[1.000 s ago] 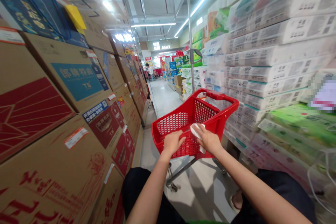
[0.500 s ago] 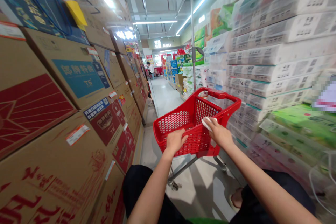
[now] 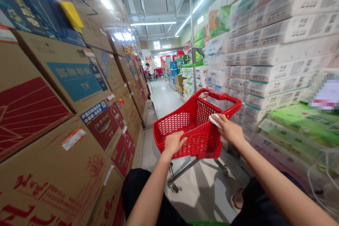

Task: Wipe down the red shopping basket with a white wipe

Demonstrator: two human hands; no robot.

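Observation:
A red plastic shopping cart with a perforated basket stands right before me, side-on. My left hand is closed over the near top rim of the basket, its fingers hooked over the edge. Farther right on that rim, near the handle end, my right hand presses a folded white cloth, perhaps a tissue, against the red plastic. Part of the cloth is hidden under the fingers.
Stacked cardboard cartons wall the left side. On the right rise piles of white wrapped paper packs and green packs. A metal pole stands behind the cart. A person sits far down the aisle.
My right hand has slid the white cloth right along the rim, toward the handle end. The left hand keeps its hold on the rim. The view has shifted slightly.

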